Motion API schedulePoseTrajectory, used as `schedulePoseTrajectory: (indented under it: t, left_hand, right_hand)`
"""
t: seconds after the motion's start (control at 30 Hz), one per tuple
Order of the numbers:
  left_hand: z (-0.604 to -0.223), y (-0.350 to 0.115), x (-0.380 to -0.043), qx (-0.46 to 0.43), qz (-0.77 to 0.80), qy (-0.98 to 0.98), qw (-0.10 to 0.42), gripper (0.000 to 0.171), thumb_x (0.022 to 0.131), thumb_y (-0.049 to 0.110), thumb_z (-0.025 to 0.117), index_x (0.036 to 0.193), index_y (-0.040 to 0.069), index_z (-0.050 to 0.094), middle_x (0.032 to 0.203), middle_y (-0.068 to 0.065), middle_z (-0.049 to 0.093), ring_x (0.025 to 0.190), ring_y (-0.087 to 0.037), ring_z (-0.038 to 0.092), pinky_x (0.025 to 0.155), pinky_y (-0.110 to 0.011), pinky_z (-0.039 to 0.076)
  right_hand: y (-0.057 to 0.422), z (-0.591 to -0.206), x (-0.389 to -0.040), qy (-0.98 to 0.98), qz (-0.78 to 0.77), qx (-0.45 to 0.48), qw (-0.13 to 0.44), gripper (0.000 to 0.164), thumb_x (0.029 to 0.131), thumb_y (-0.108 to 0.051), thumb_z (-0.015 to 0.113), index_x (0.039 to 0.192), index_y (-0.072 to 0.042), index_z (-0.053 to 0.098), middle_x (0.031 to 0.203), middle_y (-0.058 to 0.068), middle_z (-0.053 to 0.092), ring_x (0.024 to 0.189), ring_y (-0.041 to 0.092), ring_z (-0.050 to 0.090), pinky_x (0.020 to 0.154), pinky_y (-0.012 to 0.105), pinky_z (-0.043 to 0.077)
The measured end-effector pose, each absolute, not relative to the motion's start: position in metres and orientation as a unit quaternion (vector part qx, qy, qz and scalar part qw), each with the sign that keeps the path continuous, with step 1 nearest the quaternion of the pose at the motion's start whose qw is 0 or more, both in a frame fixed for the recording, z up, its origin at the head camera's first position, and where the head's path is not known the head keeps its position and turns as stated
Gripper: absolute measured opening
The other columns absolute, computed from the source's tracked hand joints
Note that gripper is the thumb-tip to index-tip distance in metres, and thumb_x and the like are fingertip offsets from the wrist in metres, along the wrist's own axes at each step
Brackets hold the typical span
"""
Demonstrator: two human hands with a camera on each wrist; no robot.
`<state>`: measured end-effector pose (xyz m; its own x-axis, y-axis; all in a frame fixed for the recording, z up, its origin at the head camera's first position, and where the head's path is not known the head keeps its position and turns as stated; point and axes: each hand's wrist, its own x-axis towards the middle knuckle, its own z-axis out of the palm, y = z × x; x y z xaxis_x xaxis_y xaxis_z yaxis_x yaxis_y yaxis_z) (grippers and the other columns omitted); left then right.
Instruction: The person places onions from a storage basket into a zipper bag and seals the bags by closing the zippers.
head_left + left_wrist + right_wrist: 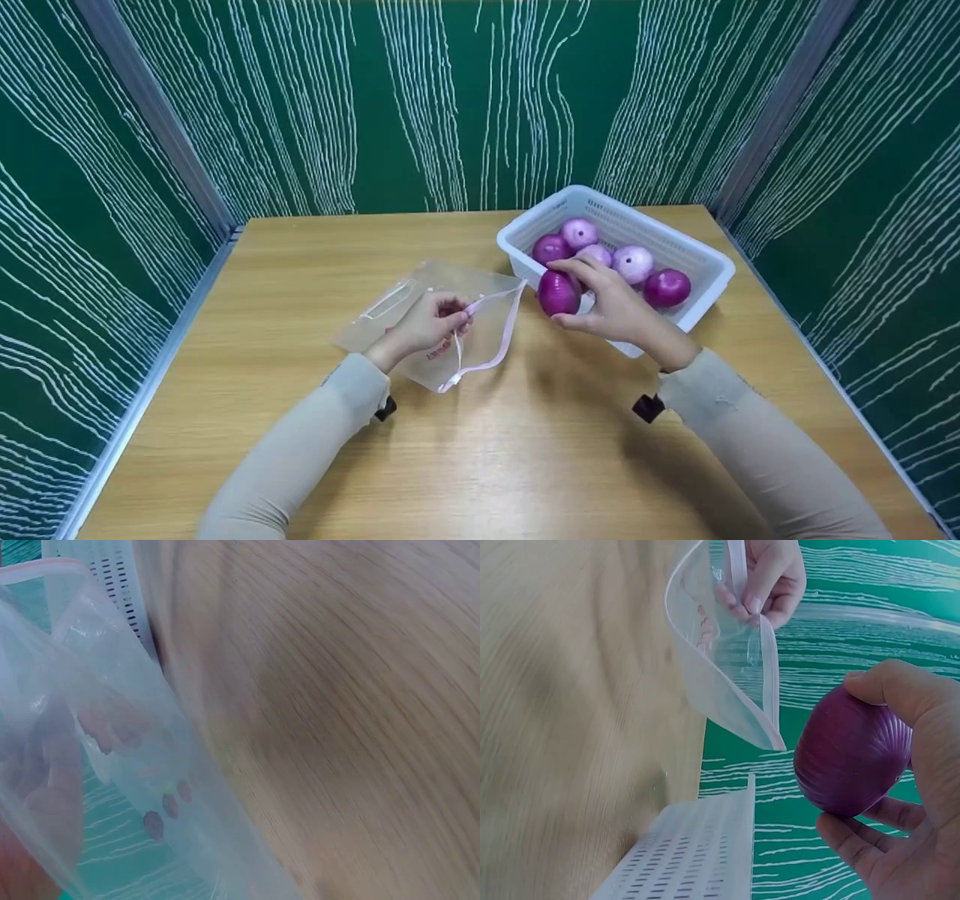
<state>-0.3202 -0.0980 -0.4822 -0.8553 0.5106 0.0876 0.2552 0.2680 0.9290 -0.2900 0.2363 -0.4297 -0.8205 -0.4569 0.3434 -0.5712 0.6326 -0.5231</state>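
Observation:
My left hand [431,322] pinches the pink-edged rim of a clear zip bag [487,341], whose mouth gapes toward the right. Red print shows on the bag's side, and a white slider sits at the near end of its zip. In my right hand [611,304] is a purple onion [559,292], gripped between thumb and fingers just right of the bag's mouth. The right wrist view shows that onion [851,754] apart from the bag [727,682]. Through the film in the left wrist view, part of the left hand [45,787] appears blurred.
A white slotted plastic basket [697,259] stands at the back right, partly behind the right hand. Several onions [633,264] lie in it, some dark purple, some paler. The wooden table [480,465] is bounded by green walls [480,112] with white wavy lines.

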Motion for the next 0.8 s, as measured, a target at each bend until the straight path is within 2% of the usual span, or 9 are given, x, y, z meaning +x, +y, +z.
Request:
schedulePoseTrajectory:
  t: [0.13, 0.3, 0.53, 0.8]
  left_hand:
    - [-0.483, -0.097, -0.321, 0.243, 0.558, 0.785, 0.112, 0.016, 0.108, -0.002, 0.058, 0.111, -0.013, 0.069, 0.087, -0.007, 0.071, 0.076, -0.008, 0.063, 0.062, -0.020, 0.051]
    - [-0.482, -0.097, -0.319, 0.237, 0.558, 0.787, 0.115, 0.016, 0.108, -0.002, 0.059, 0.112, -0.012, 0.070, 0.086, -0.003, 0.070, 0.077, -0.008, 0.064, 0.062, -0.020, 0.051]
    - [-0.481, -0.097, -0.317, 0.239, 0.559, 0.786, 0.116, 0.015, 0.108, -0.002, 0.059, 0.111, -0.010, 0.071, 0.087, -0.005, 0.070, 0.077, -0.010, 0.064, 0.063, -0.021, 0.051]
    - [-0.481, -0.099, -0.318, 0.246, 0.564, 0.779, 0.120, 0.016, 0.110, 0.000, 0.057, 0.111, -0.009, 0.070, 0.086, -0.003, 0.068, 0.073, -0.010, 0.061, 0.052, -0.017, 0.047]
  right_hand:
    - [0.232, -0.431, -0.288, -0.893, 0.321, 0.300, 0.096, 0.075, 0.086, -0.017, 0.092, 0.152, -0.007, 0.059, 0.148, 0.018, 0.061, 0.132, 0.039, 0.063, 0.112, 0.062, 0.055]
    - [0.230, -0.436, -0.287, -0.887, 0.325, 0.313, 0.099, 0.075, 0.085, -0.018, 0.093, 0.151, -0.007, 0.059, 0.147, 0.018, 0.062, 0.133, 0.040, 0.063, 0.113, 0.064, 0.054]
    - [0.227, -0.445, -0.286, -0.877, 0.325, 0.336, 0.115, 0.076, 0.083, -0.019, 0.093, 0.150, -0.006, 0.061, 0.145, 0.021, 0.062, 0.130, 0.041, 0.065, 0.112, 0.063, 0.054]
    - [0.218, -0.457, -0.282, -0.872, 0.331, 0.345, 0.109, 0.075, 0.083, -0.021, 0.094, 0.151, -0.013, 0.062, 0.140, 0.018, 0.064, 0.122, 0.034, 0.066, 0.106, 0.058, 0.058]
